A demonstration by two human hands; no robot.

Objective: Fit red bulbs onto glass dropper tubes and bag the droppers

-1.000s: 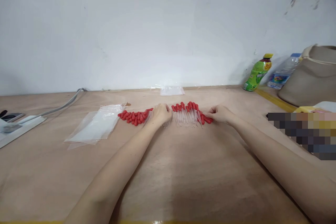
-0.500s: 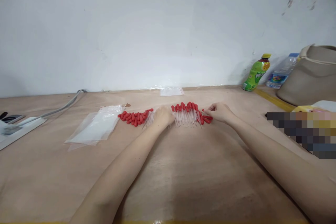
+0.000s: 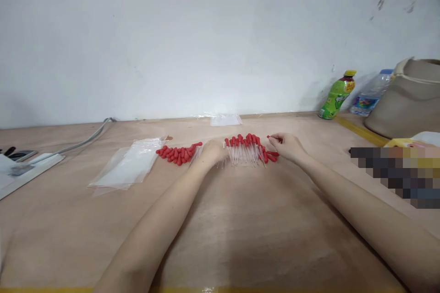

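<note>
My right hand (image 3: 288,145) pinches a red rubber dropper bulb (image 3: 268,137), its tip poking out past thumb and fingers. Just under it lie a few loose red bulbs (image 3: 270,156). My left hand (image 3: 213,152) is closed over the thin clear dropper tubes (image 3: 196,154); its fingertips are mostly hidden, so what they grip is unclear. Between the hands, several assembled droppers (image 3: 243,149) lie side by side, red bulbs away from me and clear tips towards me. Left of my left hand sits a pile of red bulbs (image 3: 177,154).
Clear plastic bags (image 3: 129,165) lie on the left, and another bag (image 3: 226,120) rests by the wall. A grey cable (image 3: 85,139) runs along the left. At the back right stand a green drink bottle (image 3: 336,97), a water bottle (image 3: 369,96) and a beige container (image 3: 405,100).
My right hand has lifted a red bulb slightly off the small loose group. My left hand stays by the clear tubes, and the view has shifted slightly.
</note>
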